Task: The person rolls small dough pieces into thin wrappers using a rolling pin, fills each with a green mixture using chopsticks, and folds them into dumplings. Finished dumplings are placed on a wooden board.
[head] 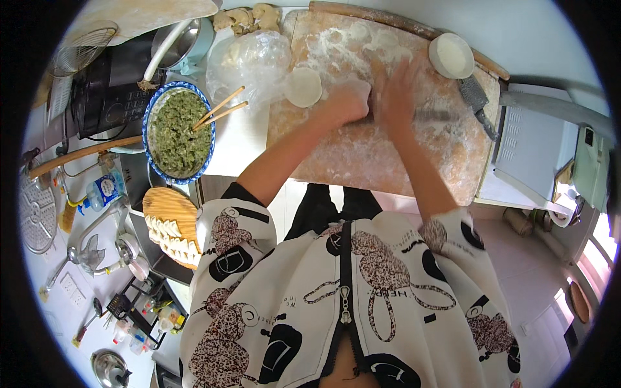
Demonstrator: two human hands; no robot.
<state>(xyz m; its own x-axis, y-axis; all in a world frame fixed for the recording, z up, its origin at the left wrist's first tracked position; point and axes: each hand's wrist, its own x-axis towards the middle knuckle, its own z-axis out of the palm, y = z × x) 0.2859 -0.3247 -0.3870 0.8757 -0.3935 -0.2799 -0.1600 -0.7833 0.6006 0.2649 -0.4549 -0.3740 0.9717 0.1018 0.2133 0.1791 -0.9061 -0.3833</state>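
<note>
On a floured wooden board [335, 165], my left hand [350, 103] is curled with its fingers turned inward. Whatever lies under or inside it is hidden. Close to its right, my right hand [399, 94] is blurred, with fingers stretched forward and the palm over a short rolling pin [436, 115]. The pin is blurred too, and its end sticks out to the right of that hand. A round, flat dough wrapper [303, 87] lies on the board's left edge, left of my left hand. Loose flour [335, 46] is spread across the far part of the board.
A white bowl of flour [451, 56] and a cleaver [473, 99] sit at the board's right. A long rolling pin [368, 15] lies behind. Leftward are a plastic bag [247, 60], a bowl of green filling [177, 133] with chopsticks [220, 116], and dumplings [170, 235] on a round board [167, 201].
</note>
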